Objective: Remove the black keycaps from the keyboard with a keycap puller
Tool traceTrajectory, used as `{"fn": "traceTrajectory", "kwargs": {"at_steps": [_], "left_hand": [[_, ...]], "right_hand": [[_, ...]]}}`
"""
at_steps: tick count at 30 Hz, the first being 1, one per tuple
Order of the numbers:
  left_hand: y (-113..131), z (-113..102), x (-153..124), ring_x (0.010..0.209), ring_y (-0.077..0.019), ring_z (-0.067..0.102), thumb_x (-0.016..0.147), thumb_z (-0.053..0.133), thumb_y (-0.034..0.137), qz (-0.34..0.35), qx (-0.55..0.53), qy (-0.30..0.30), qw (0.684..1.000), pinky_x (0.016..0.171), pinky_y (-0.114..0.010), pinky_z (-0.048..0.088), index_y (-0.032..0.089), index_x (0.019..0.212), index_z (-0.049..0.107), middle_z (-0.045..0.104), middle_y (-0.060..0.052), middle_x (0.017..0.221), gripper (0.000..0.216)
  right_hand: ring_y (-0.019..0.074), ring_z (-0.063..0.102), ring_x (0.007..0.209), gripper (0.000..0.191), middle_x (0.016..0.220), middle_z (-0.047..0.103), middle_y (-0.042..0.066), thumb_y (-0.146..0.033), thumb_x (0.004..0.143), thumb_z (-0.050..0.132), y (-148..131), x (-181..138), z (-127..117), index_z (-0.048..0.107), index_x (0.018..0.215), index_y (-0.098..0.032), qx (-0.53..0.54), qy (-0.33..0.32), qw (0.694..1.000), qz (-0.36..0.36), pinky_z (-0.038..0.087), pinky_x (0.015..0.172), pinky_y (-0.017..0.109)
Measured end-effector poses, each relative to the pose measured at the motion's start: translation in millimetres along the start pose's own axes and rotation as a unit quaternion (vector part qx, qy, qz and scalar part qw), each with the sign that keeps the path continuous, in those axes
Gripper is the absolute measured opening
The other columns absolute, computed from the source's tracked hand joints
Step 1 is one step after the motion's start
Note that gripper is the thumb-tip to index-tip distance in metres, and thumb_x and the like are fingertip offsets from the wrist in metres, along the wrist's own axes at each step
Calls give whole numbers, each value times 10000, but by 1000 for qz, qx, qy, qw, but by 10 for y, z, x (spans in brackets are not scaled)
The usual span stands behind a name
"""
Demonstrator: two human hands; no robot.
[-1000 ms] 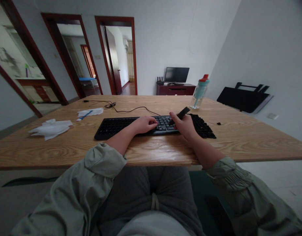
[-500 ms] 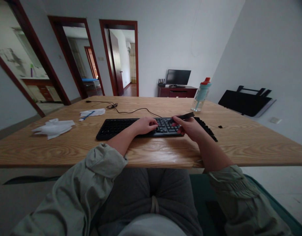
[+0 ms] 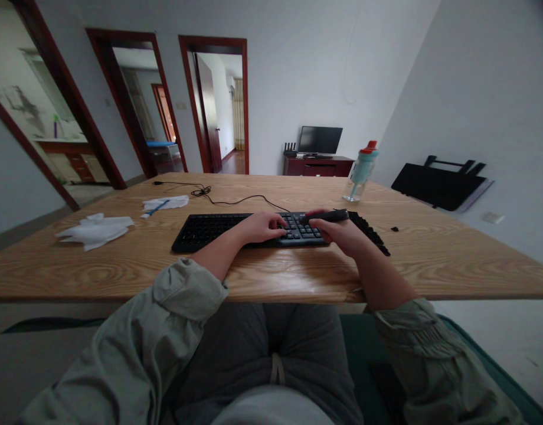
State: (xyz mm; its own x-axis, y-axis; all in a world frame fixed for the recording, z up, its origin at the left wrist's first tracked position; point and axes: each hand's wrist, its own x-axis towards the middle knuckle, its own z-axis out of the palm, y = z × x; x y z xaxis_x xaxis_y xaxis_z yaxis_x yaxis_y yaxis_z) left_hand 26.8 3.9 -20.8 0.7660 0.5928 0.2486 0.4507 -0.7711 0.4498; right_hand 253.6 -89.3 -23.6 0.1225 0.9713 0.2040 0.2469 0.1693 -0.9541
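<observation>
A black keyboard (image 3: pixel 209 229) lies on the wooden table (image 3: pixel 271 271) in front of me, its cable running off to the back left. My left hand (image 3: pixel 262 226) rests on the middle keys with the fingers curled down. My right hand (image 3: pixel 337 231) is closed on a long thin black piece (image 3: pixel 331 216), held level just above the keyboard's right part. Right of that hand the keyboard's end (image 3: pixel 371 236) looks rough, with loose or bare key spots. A small black bit (image 3: pixel 394 228) lies on the table to the right.
A teal bottle with a red cap (image 3: pixel 360 171) stands behind the keyboard at the right. White crumpled tissue (image 3: pixel 94 230) and a white sheet with a blue pen (image 3: pixel 163 204) lie at the left. A folded black frame (image 3: pixel 440 183) leans on the right wall.
My right hand has lowered the black piece from a raised tilt to lying level just over the keys. The left hand has stayed on the keyboard.
</observation>
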Motion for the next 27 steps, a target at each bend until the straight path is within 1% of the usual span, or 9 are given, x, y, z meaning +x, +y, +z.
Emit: {"fn": "traceTrajectory", "kwargs": {"at_steps": [4,9,13,17,19,22,24,27], "left_hand": [[2,-3,-1,669,-135,579,844,581,415,0,0,-2,1000,599,-243,398,180,1048,740,693,-22,782,350],[15,-7,-3,702,-138,590,841,591,415,13,1,-8,1000,633,-242,411,172,1045,742,709,-32,828,351],[27,-6,-7,696,-136,588,832,605,414,17,-1,-8,1000,638,-240,416,163,1048,741,708,-33,820,358],[24,2,-7,680,-133,585,824,614,402,9,-4,-7,1000,623,-239,409,166,1038,740,705,-26,805,343],[14,7,-3,681,-132,586,824,613,396,6,-4,-6,1000,621,-239,407,166,1030,739,707,-25,811,334],[-7,10,3,688,-132,587,839,589,398,5,-1,-5,1000,619,-238,402,175,1026,740,707,-20,812,328],[-17,4,5,692,-132,584,851,571,400,4,6,-2,1000,618,-238,396,179,1021,744,704,-21,808,328],[-15,-14,2,691,-134,576,862,558,399,3,19,3,1000,615,-239,391,177,1016,749,700,-25,796,331]], "right_hand": [[82,413,457,282,543,504,-58,-315,679,671,9,7,-9,690,934,-198,4,13,1000,2,279,414,193],[68,392,443,296,574,517,-53,-332,687,676,16,1,1,693,942,-180,27,-10,1000,1,255,399,192],[56,360,428,315,560,507,-56,-341,697,696,-7,-17,21,693,960,-168,46,-20,999,-2,228,388,186],[52,372,422,350,593,550,-38,-429,688,746,0,5,32,670,901,-162,64,18,998,9,227,381,190],[58,392,421,349,618,585,-19,-449,695,737,14,24,24,661,874,-160,58,31,998,11,242,381,199],[79,420,420,306,593,584,-19,-451,721,692,33,42,-11,644,834,-171,28,43,999,-17,273,395,215],[91,431,446,244,547,536,-37,-413,722,676,49,48,-44,626,777,-181,-17,58,996,-59,296,424,222],[104,430,501,167,526,477,-45,-349,723,645,84,59,-88,605,704,-187,-81,79,985,-127,308,469,234]]}}
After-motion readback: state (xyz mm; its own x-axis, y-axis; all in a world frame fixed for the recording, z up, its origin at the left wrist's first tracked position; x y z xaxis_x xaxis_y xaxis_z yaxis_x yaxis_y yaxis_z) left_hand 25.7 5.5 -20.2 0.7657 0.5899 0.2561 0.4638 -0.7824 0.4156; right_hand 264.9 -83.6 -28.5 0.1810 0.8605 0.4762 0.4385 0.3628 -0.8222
